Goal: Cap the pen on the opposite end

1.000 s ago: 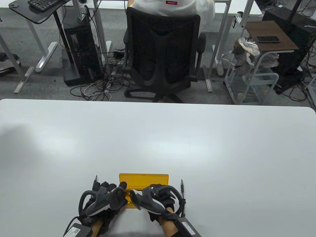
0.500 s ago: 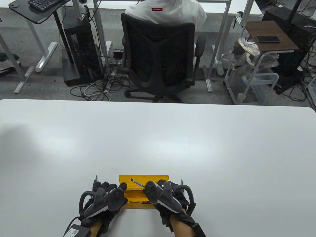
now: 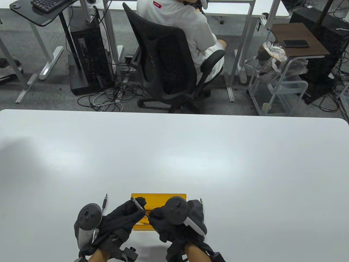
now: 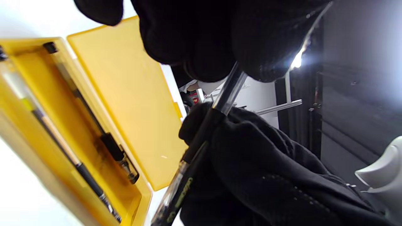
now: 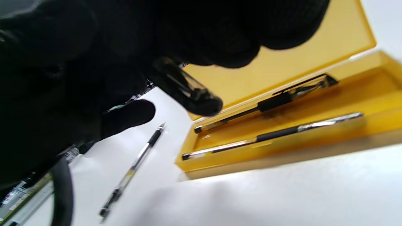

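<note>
In the table view my left hand (image 3: 136,207) and right hand (image 3: 153,216) hold one pen (image 3: 139,207) between them, slanted just above the open yellow pen case (image 3: 161,196). In the left wrist view my left fingers (image 4: 201,53) pinch the pen's clear upper end (image 4: 231,85), and my right hand (image 4: 257,157) grips the black middle section. In the right wrist view my right fingers (image 5: 220,37) hold the pen, and one clear, black-tipped end (image 5: 188,94) sticks out. I cannot tell where the cap sits.
Two more pens (image 5: 270,135) lie inside the case (image 5: 282,66). A loose pen (image 3: 104,202) lies on the table left of the case, another (image 3: 201,204) on its right. A person sits in an office chair (image 3: 169,68) beyond the table's far edge.
My right hand lifted a pen out of the case and brought it to my left hand, which turned over and took hold of its other end. The person in the chair swivelled.
</note>
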